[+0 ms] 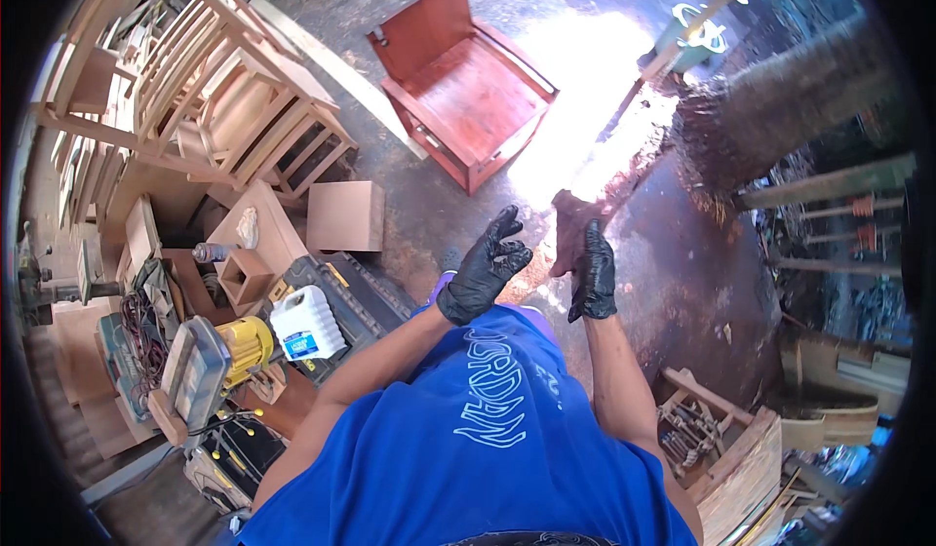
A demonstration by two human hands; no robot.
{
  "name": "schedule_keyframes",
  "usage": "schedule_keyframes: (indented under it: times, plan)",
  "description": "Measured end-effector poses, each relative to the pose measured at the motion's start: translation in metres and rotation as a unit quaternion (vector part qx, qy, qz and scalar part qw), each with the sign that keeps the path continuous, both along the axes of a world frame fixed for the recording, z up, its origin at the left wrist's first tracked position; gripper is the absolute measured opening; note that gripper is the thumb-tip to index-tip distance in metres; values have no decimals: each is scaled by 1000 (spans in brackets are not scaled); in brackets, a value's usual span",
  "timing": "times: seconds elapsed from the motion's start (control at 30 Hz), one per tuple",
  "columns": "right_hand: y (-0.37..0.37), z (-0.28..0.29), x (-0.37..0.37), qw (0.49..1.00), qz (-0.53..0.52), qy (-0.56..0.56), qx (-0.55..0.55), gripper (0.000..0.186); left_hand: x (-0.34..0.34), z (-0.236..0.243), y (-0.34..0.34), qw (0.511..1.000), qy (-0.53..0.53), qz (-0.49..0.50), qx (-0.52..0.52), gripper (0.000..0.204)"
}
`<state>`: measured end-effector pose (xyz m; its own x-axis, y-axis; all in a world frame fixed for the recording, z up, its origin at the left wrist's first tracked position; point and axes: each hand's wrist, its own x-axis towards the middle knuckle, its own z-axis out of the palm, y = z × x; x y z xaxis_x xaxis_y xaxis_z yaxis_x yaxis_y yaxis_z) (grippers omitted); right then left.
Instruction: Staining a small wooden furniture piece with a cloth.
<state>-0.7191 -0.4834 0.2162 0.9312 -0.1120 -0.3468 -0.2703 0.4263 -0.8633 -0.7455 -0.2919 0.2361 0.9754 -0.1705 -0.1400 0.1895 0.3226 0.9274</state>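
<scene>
Both my hands wear black gloves and are raised in front of my body. My left hand (485, 265) holds nothing; its fingers are slightly bent and apart. In my right hand (593, 275) is a dark reddish-brown cloth (573, 229), hanging on the side toward the left hand. The thumb and some fingers of that hand are partly hidden. Ahead of my hands, on the floor, stands a low wooden seat (478, 107) with a reddish, shiny finish, a backrest and side rails. Neither hand touches it.
Unfinished wooden frames (234, 78) are stacked at the left, near a wooden box (346, 216). A white jug (306, 322) rests on a black tool case (361, 297) beside a yellow-motored machine (244, 344). A tree trunk (799, 97) rises at the right. Bright sunlight washes out the floor ahead.
</scene>
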Motion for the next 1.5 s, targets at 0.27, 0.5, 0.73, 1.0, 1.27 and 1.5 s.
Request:
schedule_keyframes:
  times: [0.27, 0.5, 0.73, 1.0, 1.27, 1.5]
  plan:
    - [139, 23, 135, 956, 274, -28, -99, 29, 137, -33, 93, 994, 53, 90, 21, 35]
    - [198, -116, 285, 994, 94, -30, 53, 27, 231, -84, 169, 945, 35, 212, 247, 46]
    - [323, -202, 453, 904, 208, 49, 369, 33, 245, -116, 260, 890, 225, 374, 134, 40]
    - [456, -279, 567, 962, 43, -136, 233, 36, 322, -181, 350, 870, 292, 369, 146, 28]
    - [439, -202, 548, 766, 81, -315, -554, 41, 379, -192, 452, 866, 343, 346, 115, 32]
    - [428, -182, 570, 788, 121, -398, -454, 42, 395, -203, 488, 870, 327, 345, 130, 30]
